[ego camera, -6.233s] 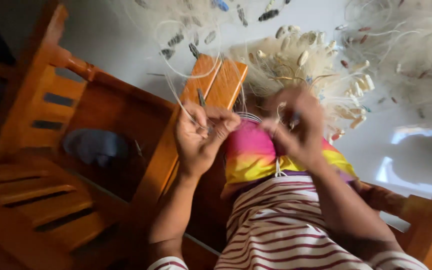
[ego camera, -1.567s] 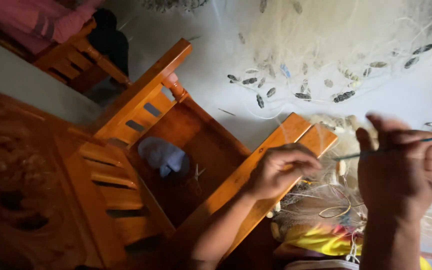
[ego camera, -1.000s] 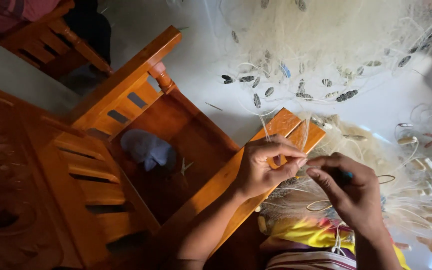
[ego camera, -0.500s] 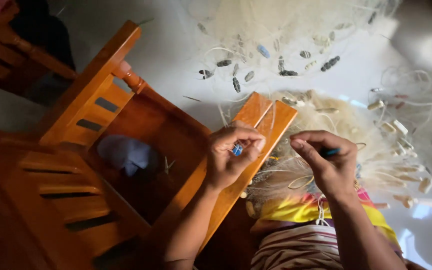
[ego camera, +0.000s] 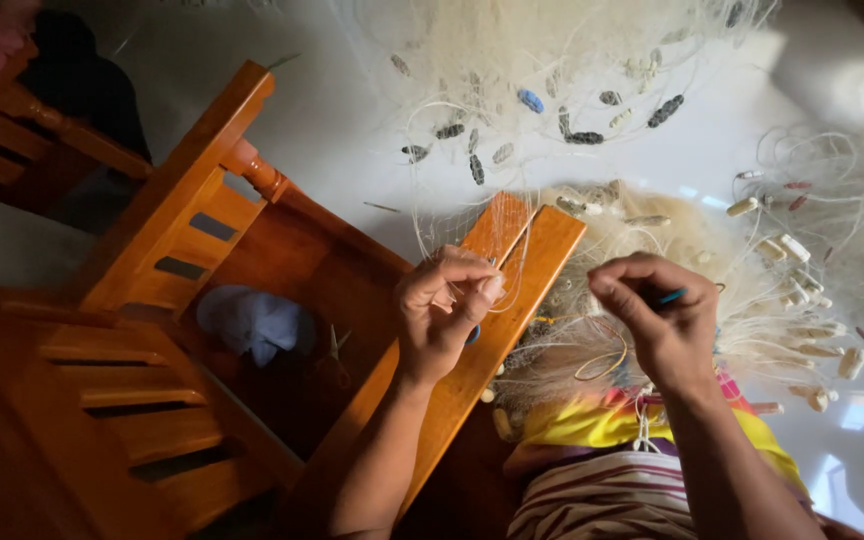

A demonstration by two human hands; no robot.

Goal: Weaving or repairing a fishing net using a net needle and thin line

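Observation:
My left hand [ego camera: 444, 310] is closed over the wooden armrest [ego camera: 497, 290] of a chair, pinching strands of pale fishing net [ego camera: 552, 60]; something small and blue shows under its fingers. To its right, my right hand [ego camera: 657, 315] is pinched on a thin blue netting needle [ego camera: 672, 296] above a heap of net and line [ego camera: 642, 270]. A fine line runs between the two hands. Below them lies my lap in a bright yellow and pink striped cloth [ego camera: 612, 440].
An orange wooden chair [ego camera: 202, 230] fills the left, with a blue cloth [ego camera: 252, 322] and small scissors [ego camera: 334, 345] on its seat. Dark sinkers [ego camera: 572, 135] and pale floats [ego camera: 802, 280] are strung through the net on the white floor. Another wooden chair [ego camera: 12, 140] stands far left.
The view has shifted, so chair and net sit lower and more to the right. My hands have drawn slightly apart, the right one moving right with the needle.

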